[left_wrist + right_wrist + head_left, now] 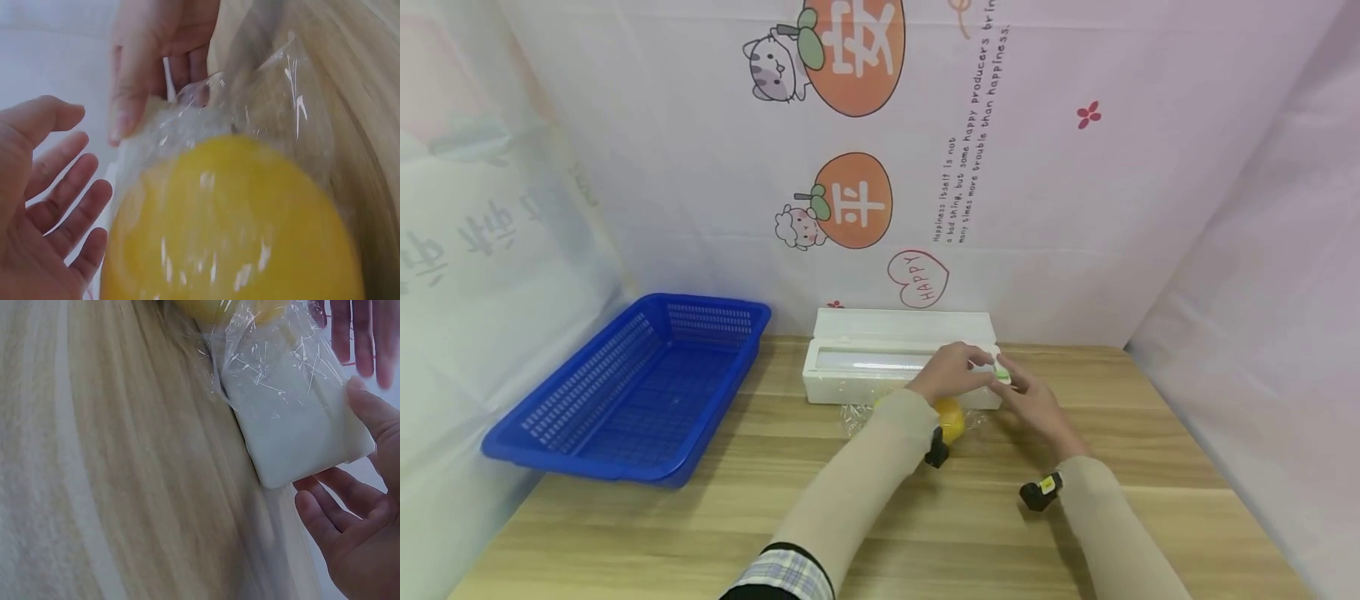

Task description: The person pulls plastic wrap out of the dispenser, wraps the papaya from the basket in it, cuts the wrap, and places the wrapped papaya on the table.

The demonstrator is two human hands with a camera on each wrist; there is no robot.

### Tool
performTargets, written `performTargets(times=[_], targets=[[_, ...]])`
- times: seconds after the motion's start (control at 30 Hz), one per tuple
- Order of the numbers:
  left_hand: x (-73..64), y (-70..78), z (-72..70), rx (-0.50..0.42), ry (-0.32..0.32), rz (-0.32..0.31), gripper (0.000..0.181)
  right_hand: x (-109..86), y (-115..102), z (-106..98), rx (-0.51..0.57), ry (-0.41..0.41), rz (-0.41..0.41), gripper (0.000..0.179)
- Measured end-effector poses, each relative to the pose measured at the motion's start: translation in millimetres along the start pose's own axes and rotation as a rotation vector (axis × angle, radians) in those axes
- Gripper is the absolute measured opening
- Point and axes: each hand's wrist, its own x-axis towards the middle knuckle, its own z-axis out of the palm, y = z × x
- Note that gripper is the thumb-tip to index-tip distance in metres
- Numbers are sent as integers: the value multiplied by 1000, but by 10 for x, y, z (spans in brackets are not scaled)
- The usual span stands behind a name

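A long white cling film dispenser box (842, 390) lies on the table with its lid (902, 325) raised. My right hand (1030, 404) grips its right end, thumb on one face and fingers round the end, near a small green part (1002, 374). Above the box's right half is my left hand (951, 372); its fingers are loosely bent, holding nothing, in the left wrist view. Clear cling film (275, 369) hangs from the front of the box over a rounded yellow thing (237, 219). My left forearm partly hides that yellow thing in the head view; its kind is unclear.
A blue plastic basket (681, 450) with mesh sides stands on the left of the wooden table (970, 533). Behind the box rises a white printed cloth (1037, 208), and similar cloth encloses both sides.
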Motion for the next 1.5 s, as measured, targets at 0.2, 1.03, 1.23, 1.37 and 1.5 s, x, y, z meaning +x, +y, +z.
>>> performTargets(times=[0.2, 1.03, 1.23, 1.37, 1.5], targets=[[125, 50, 196, 46, 75, -102, 31, -15, 9, 3, -9, 10, 10, 70], [187, 153, 197, 295, 128, -146, 9, -51, -18, 38, -73, 29, -6, 71], [149, 194, 149, 278, 112, -151, 10, -57, -61, 9, -42, 1, 43, 75], [131, 222, 122, 302, 85, -151, 12, -64, -70, 3, -25, -7, 63, 76], [117, 237, 111, 328, 61, -160, 12, -63, -57, 10, 1, -12, 65, 74]])
